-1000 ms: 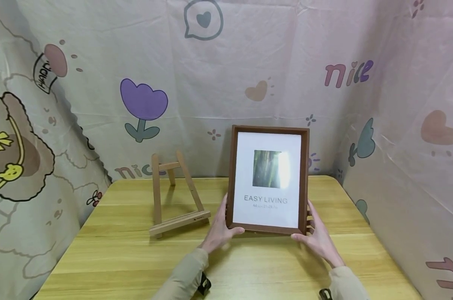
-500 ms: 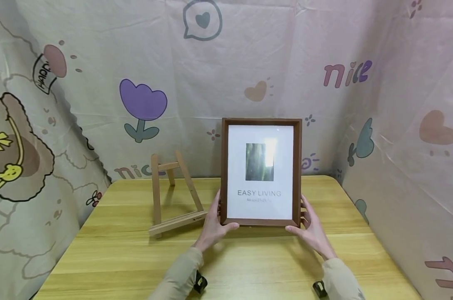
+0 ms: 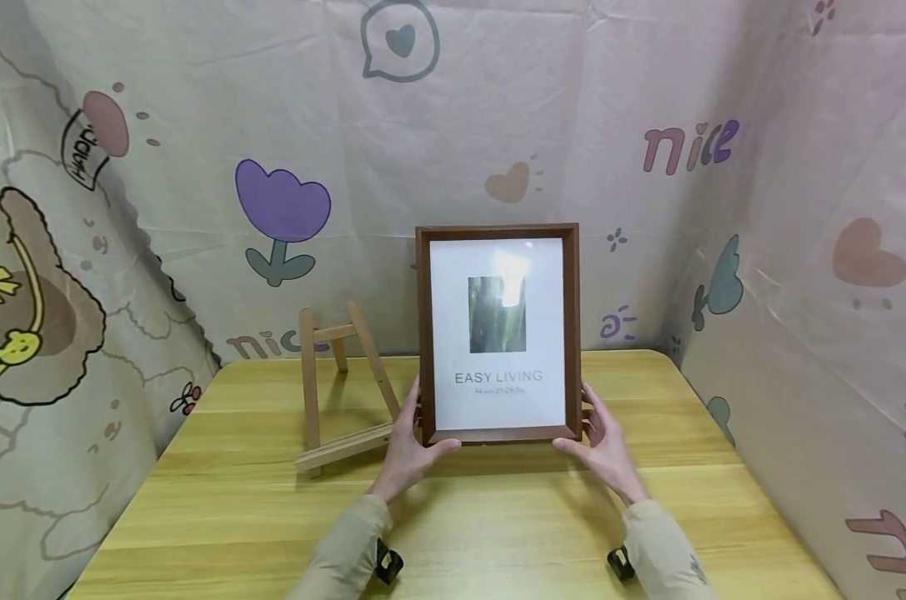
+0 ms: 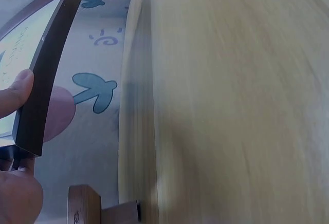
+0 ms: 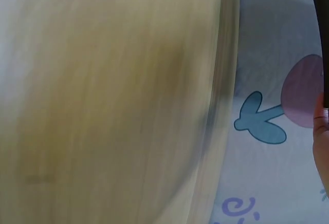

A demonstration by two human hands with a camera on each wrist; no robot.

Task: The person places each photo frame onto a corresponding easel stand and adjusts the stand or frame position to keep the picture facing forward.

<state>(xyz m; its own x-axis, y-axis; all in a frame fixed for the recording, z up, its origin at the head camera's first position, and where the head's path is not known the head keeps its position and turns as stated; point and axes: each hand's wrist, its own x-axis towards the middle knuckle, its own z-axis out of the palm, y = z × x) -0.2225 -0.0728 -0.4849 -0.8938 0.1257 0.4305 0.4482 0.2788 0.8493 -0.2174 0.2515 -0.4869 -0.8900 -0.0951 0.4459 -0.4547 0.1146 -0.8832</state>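
A brown picture frame (image 3: 573, 333) with a white "EASY LIVING" insert stands upright between both hands, above the table. My left hand (image 3: 409, 450) grips its lower left corner, thumb on the front and fingers at the side. At the lower right corner my right hand (image 3: 604, 446) holds it the same way; its fingers are partly hidden behind the edge. In the left wrist view the frame's dark edge (image 4: 43, 75) runs past the thumb. Just left of the left hand is a small wooden easel (image 3: 310, 392), its ledge partly covered by that hand.
The light wood table (image 3: 220, 517) has a patterned cloth (image 3: 437, 142) hanging behind it and at both sides. Black straps (image 3: 387, 562) show at the wrists. In the left wrist view, the end of the easel's ledge (image 4: 85, 206) appears near the bottom.
Both hands have carried the picture frame left and slightly up, closer to the easel. The frame's slight tilt has evened out. The easel stays in place.
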